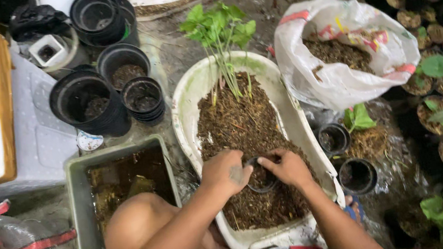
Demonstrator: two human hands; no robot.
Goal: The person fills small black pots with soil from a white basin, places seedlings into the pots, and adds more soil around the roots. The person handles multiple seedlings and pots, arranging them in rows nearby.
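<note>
Filling step: left hand [227, 171] gripping small black pot [262, 178], right hand [288, 168] closed, pressing soil in; pot sunk in soil of white tub [189, 103]. Next likely: seedlings [220, 32] transplanted gently.

Matt black plastic pot [262, 178], crumbly soil [238, 122]

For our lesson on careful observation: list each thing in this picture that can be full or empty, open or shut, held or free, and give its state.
small black pot: held by both hands, partly filled with soil
left hand: gripping the pot's rim
right hand: gripping the pot's rim
white tub: holds soil and seedlings
white sack: open, soil inside
grey tray: holds murky water
stacked black pots: upright, nearly empty
</note>
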